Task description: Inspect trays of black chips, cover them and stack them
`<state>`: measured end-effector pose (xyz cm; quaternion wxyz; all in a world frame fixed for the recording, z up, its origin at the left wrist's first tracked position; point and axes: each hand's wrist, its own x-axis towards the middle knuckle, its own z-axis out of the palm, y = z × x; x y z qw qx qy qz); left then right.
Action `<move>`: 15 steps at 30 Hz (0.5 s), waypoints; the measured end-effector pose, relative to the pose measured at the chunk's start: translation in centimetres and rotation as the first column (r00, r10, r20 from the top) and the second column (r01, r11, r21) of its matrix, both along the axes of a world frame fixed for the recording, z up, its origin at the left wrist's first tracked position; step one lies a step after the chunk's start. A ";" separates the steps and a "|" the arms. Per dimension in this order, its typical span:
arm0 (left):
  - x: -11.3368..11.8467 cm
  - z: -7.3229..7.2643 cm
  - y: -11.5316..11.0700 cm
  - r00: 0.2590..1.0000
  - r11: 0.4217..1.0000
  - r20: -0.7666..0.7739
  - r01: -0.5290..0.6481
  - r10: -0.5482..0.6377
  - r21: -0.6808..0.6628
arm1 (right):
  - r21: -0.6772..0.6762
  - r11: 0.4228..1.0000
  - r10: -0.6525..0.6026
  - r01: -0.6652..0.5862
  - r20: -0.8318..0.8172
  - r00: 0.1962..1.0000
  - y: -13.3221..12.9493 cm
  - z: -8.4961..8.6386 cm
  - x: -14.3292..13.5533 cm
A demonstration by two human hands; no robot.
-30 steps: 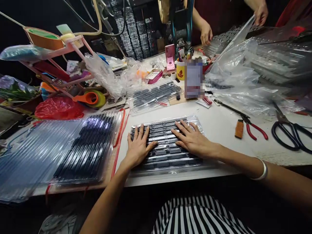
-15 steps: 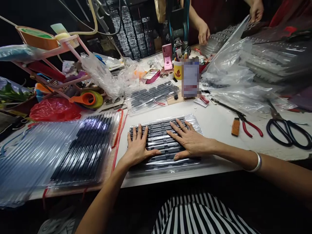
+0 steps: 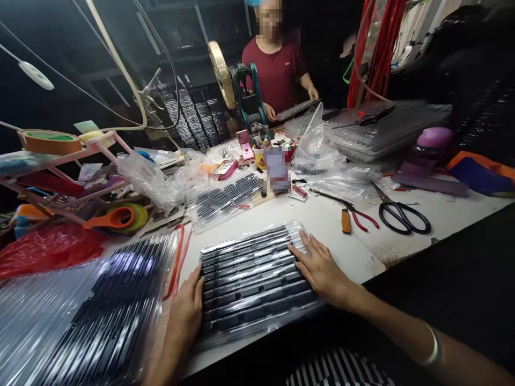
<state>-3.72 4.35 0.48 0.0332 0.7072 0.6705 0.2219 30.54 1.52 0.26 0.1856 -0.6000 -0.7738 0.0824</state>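
Note:
A clear plastic blister tray point(image 3: 253, 279) with rows of long black strip parts lies before me by the table's front edge. My left hand point(image 3: 190, 300) grips its left side, fingers along the edge and thumb hidden or only partly seen. At the opposite side my right hand point(image 3: 319, 268) holds the right edge, with its fingers reaching over the top surface. To the left of it rests a larger stack of clear trays point(image 3: 132, 300), part filled with similar black strips. Another clear tray with dark strips point(image 3: 225, 201) lies farther back.
Pliers point(image 3: 354, 212), an orange-brown block point(image 3: 345, 221) and scissors point(image 3: 402, 214) lie to the right. Behind them are crumpled plastic bags point(image 3: 322, 155) and stacked trays point(image 3: 386, 131). A pink rack point(image 3: 68, 171) stands left. A co-worker point(image 3: 277, 75) handles a tray across the table.
My hands have moved from lying flat on top of the tray out to its left and right sides. The view has tilted up and turned right, bringing the co-worker into sight.

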 end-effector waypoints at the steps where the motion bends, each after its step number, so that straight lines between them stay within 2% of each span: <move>1: 0.1 0.1 -0.2 1.000 1.000 -0.002 0.013 -0.013 0.010 | 0.000 1.000 -0.023 0.023 -0.051 0.998 -1.4 -0.3 0.2; 6: 2.9 0.5 -0.5 0.985 0.984 -0.025 0.171 -0.170 0.048 | 0.019 0.993 -0.103 0.114 -0.304 0.947 -8.8 -1.6 2.7; 8: 5.1 0.6 -0.4 0.969 0.970 -0.046 0.242 -0.241 0.026 | -0.009 0.967 -0.236 0.256 -0.424 0.875 -11.8 -2.2 4.6; 9: 6.4 0.6 -0.4 0.958 0.959 -0.047 0.282 -0.282 0.010 | -0.052 0.931 -0.339 0.362 -0.493 0.801 -13.2 -2.6 5.7; 11: 9.4 0.8 -0.3 0.931 0.931 -0.014 0.364 -0.365 -0.031 | -0.247 0.834 -0.521 0.493 -0.646 0.558 -15.7 -3.1 7.6; 12: 10.9 0.9 -0.3 0.917 0.915 0.021 0.399 -0.398 -0.054 | -0.378 0.795 -0.579 0.474 -0.706 0.408 -16.8 -3.3 8.4; 13: 12.2 1.0 -0.3 0.906 0.903 0.065 0.423 -0.419 -0.072 | -0.493 0.771 -0.613 0.403 -0.746 0.260 -17.7 -3.5 9.0; 15: 14.0 1.0 -0.6 0.901 0.902 0.157 0.421 -0.405 -0.089 | -0.603 0.765 -0.625 0.225 -0.780 0.032 -19.0 -3.7 9.7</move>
